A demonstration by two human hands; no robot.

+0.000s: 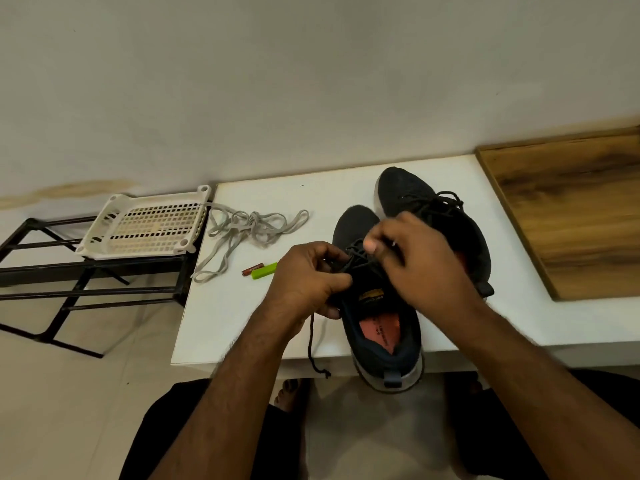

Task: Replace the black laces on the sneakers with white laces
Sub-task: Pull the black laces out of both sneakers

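Working at the near sneaker, which overhangs the surface edge at 6 o'clock, the left hand pinches its black lace while the right hand plucks the crossings, each grip narrow. White laces wait at 10 o'clock. A hard tug could tip the shoe off; the dangling end may snag or tighten into a knot.

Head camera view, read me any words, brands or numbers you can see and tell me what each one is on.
None can be read.
Yellow logo patch on the near black sneaker's tongue: blurred.
Dark print on its pink insole: too small.
Print on the small brown battery beside the green block: too small.
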